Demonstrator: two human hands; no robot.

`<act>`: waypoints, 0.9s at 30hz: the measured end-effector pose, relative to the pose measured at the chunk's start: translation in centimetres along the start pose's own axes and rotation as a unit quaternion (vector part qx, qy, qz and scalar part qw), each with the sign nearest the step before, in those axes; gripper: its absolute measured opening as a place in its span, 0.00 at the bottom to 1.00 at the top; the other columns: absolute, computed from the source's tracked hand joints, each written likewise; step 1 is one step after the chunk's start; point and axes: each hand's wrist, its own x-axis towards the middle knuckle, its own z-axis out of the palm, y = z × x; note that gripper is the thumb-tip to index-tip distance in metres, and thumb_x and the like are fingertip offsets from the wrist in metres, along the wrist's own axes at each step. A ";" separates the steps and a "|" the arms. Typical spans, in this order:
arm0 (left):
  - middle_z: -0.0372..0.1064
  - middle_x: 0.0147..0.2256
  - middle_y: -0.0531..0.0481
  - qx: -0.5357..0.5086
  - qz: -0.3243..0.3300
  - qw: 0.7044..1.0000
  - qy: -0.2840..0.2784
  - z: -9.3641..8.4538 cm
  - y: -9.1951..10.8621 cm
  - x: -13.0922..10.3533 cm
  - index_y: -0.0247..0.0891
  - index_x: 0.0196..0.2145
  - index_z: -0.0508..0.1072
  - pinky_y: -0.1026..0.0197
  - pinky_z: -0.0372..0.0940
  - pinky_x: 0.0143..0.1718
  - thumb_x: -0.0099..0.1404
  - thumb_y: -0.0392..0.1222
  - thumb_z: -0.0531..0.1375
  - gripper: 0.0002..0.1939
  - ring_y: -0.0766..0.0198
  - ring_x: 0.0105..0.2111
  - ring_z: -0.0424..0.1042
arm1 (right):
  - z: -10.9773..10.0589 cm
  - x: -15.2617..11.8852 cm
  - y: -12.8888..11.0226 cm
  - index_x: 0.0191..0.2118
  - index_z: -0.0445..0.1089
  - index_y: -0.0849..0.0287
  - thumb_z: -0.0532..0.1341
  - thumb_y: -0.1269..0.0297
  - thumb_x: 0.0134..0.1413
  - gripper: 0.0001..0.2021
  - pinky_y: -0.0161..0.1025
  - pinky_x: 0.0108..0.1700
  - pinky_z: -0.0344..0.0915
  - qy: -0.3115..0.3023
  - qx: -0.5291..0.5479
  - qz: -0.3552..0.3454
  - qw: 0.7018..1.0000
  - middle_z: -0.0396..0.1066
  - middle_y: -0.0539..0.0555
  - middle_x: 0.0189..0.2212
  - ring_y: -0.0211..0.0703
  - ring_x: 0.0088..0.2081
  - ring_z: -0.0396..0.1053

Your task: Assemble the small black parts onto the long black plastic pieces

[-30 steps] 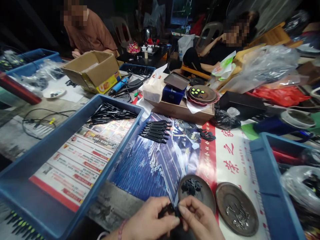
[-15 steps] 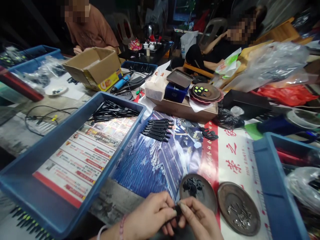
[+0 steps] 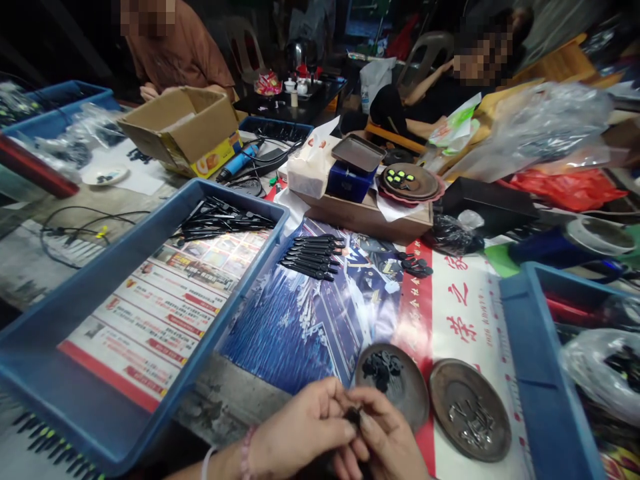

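— Small black plastic part (image 3: 353, 416), where is it?
— Low at the near edge of the surface (image 3: 235, 403), pinched between the fingertips of the left hand (image 3: 300, 437) and the right hand (image 3: 385, 443), both closed on it and touching each other.
— What lies just beyond them?
— A round dark metal dish (image 3: 413, 393) with a heap of small black pieces, and beside it a second round dark dish (image 3: 493, 420) holding small metal bits. Both sit on a printed poster (image 3: 300, 327).
— And farther off?
— A row of long black plastic sticks (image 3: 313, 257) lies on the poster, and a large blue plastic tray (image 3: 90, 293) on the left holds more of them.
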 end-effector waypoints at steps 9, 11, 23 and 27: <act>0.69 0.29 0.56 -0.141 0.135 0.966 0.171 1.5 1.1 0.0 0.39 0.40 0.66 0.66 0.66 0.32 0.59 0.42 0.67 0.15 0.68 0.28 0.71 | 2.5 -0.6 1.5 0.50 0.71 0.49 0.75 0.50 0.42 0.27 0.37 0.46 0.70 0.095 -0.080 -0.073 0.990 0.75 0.53 0.42 0.43 0.43 0.73; 0.70 0.29 0.56 -0.147 0.152 0.962 0.172 1.7 1.0 0.0 0.38 0.39 0.67 0.66 0.65 0.34 0.59 0.41 0.67 0.13 0.68 0.29 0.72 | 2.7 -0.6 1.8 0.50 0.71 0.49 0.73 0.49 0.45 0.26 0.39 0.48 0.70 0.102 -0.114 -0.077 0.985 0.76 0.53 0.42 0.45 0.45 0.73; 0.74 0.32 0.51 -0.158 0.144 0.957 0.198 1.9 1.3 -0.4 0.38 0.36 0.69 0.64 0.68 0.36 0.58 0.44 0.69 0.14 0.65 0.32 0.73 | 2.8 0.1 0.8 0.47 0.67 0.56 0.75 0.54 0.43 0.27 0.32 0.39 0.70 0.024 -0.066 -0.028 0.997 0.72 0.50 0.37 0.38 0.38 0.72; 0.74 0.31 0.53 -0.101 0.133 0.952 0.257 1.9 1.4 0.1 0.38 0.35 0.72 0.65 0.69 0.33 0.53 0.47 0.72 0.17 0.64 0.31 0.73 | 3.7 0.4 1.0 0.38 0.64 0.57 0.78 0.57 0.36 0.26 0.28 0.24 0.62 0.017 -0.014 -0.013 1.000 0.64 0.40 0.24 0.29 0.22 0.61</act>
